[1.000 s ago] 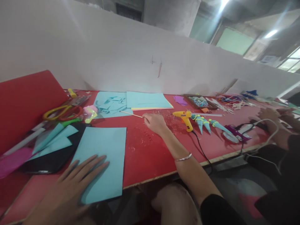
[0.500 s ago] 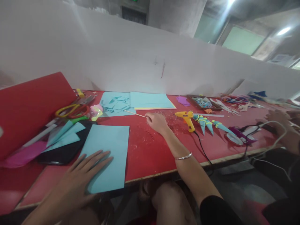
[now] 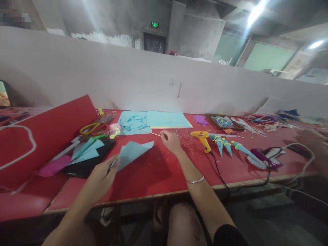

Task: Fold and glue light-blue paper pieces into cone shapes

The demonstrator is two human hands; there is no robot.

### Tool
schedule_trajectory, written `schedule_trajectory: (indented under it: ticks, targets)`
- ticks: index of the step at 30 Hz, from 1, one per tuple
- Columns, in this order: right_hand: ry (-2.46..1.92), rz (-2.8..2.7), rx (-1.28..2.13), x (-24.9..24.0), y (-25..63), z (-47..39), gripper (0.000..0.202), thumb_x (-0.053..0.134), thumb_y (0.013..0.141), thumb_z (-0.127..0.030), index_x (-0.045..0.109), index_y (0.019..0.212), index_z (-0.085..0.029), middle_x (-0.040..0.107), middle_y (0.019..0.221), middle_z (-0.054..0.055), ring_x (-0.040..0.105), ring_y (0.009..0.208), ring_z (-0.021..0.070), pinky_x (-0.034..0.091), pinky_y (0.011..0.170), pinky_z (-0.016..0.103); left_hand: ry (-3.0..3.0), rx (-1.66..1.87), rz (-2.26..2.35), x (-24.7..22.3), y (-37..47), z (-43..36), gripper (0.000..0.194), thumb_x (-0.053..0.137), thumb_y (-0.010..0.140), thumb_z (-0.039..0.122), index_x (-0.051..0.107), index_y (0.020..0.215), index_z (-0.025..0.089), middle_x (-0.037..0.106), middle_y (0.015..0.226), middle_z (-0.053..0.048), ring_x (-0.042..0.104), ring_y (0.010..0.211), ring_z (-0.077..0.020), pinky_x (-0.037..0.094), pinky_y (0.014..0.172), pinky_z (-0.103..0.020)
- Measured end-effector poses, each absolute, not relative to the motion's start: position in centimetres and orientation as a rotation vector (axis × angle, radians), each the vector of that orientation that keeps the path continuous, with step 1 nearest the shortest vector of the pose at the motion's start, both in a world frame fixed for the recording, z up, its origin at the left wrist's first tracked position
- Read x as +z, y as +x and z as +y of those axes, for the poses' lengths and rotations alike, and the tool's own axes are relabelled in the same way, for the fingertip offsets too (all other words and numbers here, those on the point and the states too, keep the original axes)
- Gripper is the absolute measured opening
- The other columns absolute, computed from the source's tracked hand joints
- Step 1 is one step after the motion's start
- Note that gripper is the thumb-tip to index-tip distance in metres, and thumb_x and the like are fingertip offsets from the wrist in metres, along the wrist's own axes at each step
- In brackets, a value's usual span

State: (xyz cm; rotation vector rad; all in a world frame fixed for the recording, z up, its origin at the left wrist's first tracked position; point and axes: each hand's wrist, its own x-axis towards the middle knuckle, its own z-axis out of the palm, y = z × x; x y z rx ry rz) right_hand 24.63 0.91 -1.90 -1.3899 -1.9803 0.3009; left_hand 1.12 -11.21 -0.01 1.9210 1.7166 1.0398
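My left hand [image 3: 104, 176] is closed on the near-left part of a light blue paper sheet [image 3: 133, 153], which is lifted and bent above the red table [image 3: 153, 177]. My right hand [image 3: 171, 140] is closed around one end of a thin wooden stick [image 3: 151, 132]. The stick's other end reaches left over a light blue sheet with small paper scraps [image 3: 133, 122]. Just beyond my right hand lies a stack of light blue paper [image 3: 167, 119]. To its right a yellow hot glue gun [image 3: 203, 139] rests on its side.
Blue paper cones [image 3: 225, 147] with yellow trim lie right of the glue gun, near a brown tray [image 3: 225, 122] of scraps. On the left are scissors [image 3: 89, 128], a black flat case [image 3: 102, 152] and a red board [image 3: 64, 130]. Another person's arm [image 3: 315, 147] is at far right.
My left hand, earlier flat on the blue sheet, now grips it and has raised it off the table. My right hand still holds the stick. The view has tilted up.
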Motion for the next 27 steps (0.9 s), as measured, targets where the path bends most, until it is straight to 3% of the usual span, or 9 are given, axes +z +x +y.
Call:
schedule_trajectory:
  ticks: [4,6,8,11,14,18,21,27]
  targets:
    - [-1.308,-1.847,0.441,-0.9,23.9,-0.8,0.039,0.029,0.09,-0.035,0.056,0.11,-0.016,0.065,0.084,0.005,0.06,0.073,0.0141,0.045,0.066,0.024,1.575,1.36,1.569,1.8,3.7,-10.0,0.038,0.051,0.071,0.053,0.063,0.074,0.017,0.061,0.062,0.0,0.057,0.066,-0.0195,0.046,0.061,-0.026]
    - [-1.265,-1.717,0.559,-0.4,23.4,-2.4,0.047,0.021,0.092,-0.039,0.044,0.125,-0.016,0.063,0.101,0.009,0.061,0.086,0.0144,0.047,0.072,0.026,1.367,1.453,1.503,1.8,4.2,-9.2,0.033,0.055,0.07,0.05,0.061,0.073,0.018,0.058,0.06,0.002,0.055,0.062,-0.0163,0.045,0.057,-0.023]
    - [-1.176,-1.476,0.828,0.0,22.8,-4.1,0.052,0.028,0.089,-0.046,0.034,0.134,-0.02,0.054,0.122,0.011,0.056,0.107,0.0166,0.046,0.086,0.031,1.161,1.502,1.446,1.2,4.5,-8.4,0.031,0.056,0.07,0.049,0.059,0.074,0.019,0.058,0.059,0.003,0.055,0.059,-0.0148,0.045,0.054,-0.023]
    - [-1.149,-1.39,1.015,-0.2,21.9,-6.1,0.067,0.045,0.081,-0.054,0.029,0.138,-0.023,0.036,0.141,0.009,0.031,0.132,0.02,0.028,0.106,0.038,1.013,1.5,1.384,0.0,4.7,-7.5,0.035,0.054,0.071,0.052,0.058,0.08,0.019,0.062,0.059,0.001,0.058,0.055,-0.0158,0.048,0.052,-0.026]
    - [-1.188,-1.45,0.975,-0.7,21.1,-6.9,0.077,0.059,0.072,-0.055,0.034,0.137,-0.021,0.026,0.147,0.008,0.017,0.137,0.0226,0.013,0.112,0.041,0.991,1.466,1.332,-0.9,4.7,-7.2,0.042,0.057,0.067,0.056,0.059,0.083,0.017,0.065,0.062,-0.001,0.061,0.056,-0.0176,0.051,0.055,-0.03]
    - [-1.046,-1.444,1.227,-1.3,20.0,-7.1,0.08,0.062,0.072,-0.05,0.03,0.139,-0.019,0.038,0.141,0.011,0.035,0.13,0.0235,0.031,0.106,0.041,1.064,1.398,1.291,-1.3,4.8,-7.7,0.051,0.062,0.059,0.062,0.063,0.079,0.015,0.066,0.062,-0.003,0.063,0.06,-0.0198,0.051,0.059,-0.031]
    - [-0.883,-1.337,1.39,-1.4,19.5,-7.3,0.08,0.066,0.07,-0.044,0.029,0.138,-0.024,0.046,0.135,0.007,0.044,0.123,0.0209,0.04,0.099,0.036,1.168,1.341,1.27,-1.0,5.0,-8.4,0.052,0.063,0.054,0.065,0.062,0.066,0.015,0.063,0.054,-0.003,0.06,0.056,-0.0198,0.048,0.053,-0.029]
    - [-0.804,-1.091,1.59,-2.1,19.0,-7.4,0.052,0.072,0.063,-0.037,0.056,0.109,-0.022,0.068,0.104,0.003,0.063,0.094,0.0194,0.051,0.083,0.033,1.464,1.26,1.28,0.0,5.7,-8.3,0.039,0.062,0.059,0.054,0.053,0.049,0.017,0.049,0.045,0.002,0.046,0.047,-0.0134,0.039,0.046,-0.025]
